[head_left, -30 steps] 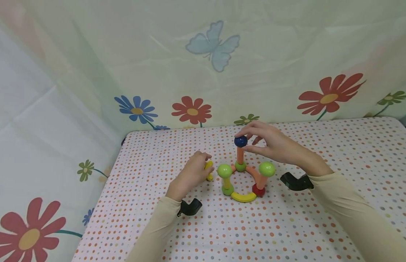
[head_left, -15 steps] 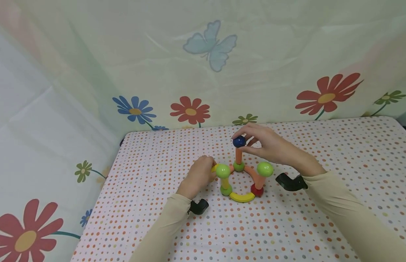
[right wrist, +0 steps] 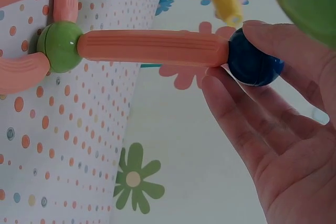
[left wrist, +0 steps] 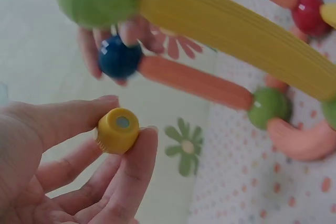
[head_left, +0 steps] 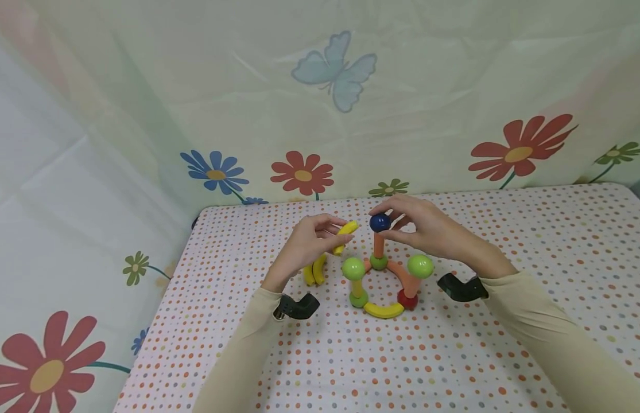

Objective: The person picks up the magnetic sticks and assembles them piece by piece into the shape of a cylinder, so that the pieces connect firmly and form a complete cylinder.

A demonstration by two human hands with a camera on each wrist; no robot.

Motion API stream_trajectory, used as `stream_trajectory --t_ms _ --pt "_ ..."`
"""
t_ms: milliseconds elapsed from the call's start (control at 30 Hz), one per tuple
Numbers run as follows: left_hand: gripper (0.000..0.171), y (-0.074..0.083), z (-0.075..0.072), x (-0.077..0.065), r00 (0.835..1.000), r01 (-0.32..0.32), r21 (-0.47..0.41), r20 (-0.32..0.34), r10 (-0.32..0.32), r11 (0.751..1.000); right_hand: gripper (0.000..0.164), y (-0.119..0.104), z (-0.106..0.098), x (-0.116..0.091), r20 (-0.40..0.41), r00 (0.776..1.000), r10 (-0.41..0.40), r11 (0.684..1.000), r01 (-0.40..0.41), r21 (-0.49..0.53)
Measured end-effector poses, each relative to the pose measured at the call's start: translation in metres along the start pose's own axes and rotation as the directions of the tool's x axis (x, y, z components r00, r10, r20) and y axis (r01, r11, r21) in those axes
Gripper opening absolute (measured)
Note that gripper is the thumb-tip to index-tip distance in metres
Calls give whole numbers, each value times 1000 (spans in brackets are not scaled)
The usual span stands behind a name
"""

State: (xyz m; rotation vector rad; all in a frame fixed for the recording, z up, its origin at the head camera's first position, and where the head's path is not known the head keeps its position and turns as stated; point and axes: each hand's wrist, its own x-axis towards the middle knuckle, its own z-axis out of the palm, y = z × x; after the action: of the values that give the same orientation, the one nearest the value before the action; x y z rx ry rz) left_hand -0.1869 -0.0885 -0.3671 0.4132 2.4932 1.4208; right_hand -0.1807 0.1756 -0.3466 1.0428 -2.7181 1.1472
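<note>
A curved yellow magnetic rod (head_left: 347,233) is pinched between the thumb and fingers of my left hand (head_left: 311,238), raised above the table. Its round end with a grey disc faces the camera in the left wrist view. My right hand (head_left: 422,225) holds a dark blue ball (right wrist: 255,59) between thumb and fingertips. That ball tops an upright orange rod (right wrist: 155,47), which rises from a green ball (head_left: 379,262) at the back of a ring. Two more uprights carry light green balls (head_left: 353,268) at the ring's front left and right. A red ball (head_left: 407,300) forms the right base corner.
Two curved yellow rods (head_left: 314,271) lie on the dotted table cover (head_left: 237,252), below my left hand and left of the ring. Another curved yellow rod (head_left: 384,311) forms the ring's front side. A flower-printed cloth (head_left: 428,103) hangs behind the table.
My left hand has taken up a yellow rod and lifted it toward the blue ball, uncovering two others on the table. The right hand stays at the blue ball.
</note>
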Motion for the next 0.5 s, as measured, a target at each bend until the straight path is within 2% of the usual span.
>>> stream_trajectory --t_ms 133,267,400,500 --pt "34 15 0 1 999 -23 29 43 21 999 44 0 0 0 7 1000 1 1000 -1 14" --pt "35 22 1 2 998 -20 28 64 18 999 45 -1 -1 0 15 1000 16 1000 -16 20" --pt "31 21 1 4 995 -1 -63 96 7 998 44 -3 -5 0 23 999 32 999 -33 18" --pt "30 17 -1 6 990 29 -164 142 -6 986 40 -11 -10 -3 -18 999 36 999 -36 -39"
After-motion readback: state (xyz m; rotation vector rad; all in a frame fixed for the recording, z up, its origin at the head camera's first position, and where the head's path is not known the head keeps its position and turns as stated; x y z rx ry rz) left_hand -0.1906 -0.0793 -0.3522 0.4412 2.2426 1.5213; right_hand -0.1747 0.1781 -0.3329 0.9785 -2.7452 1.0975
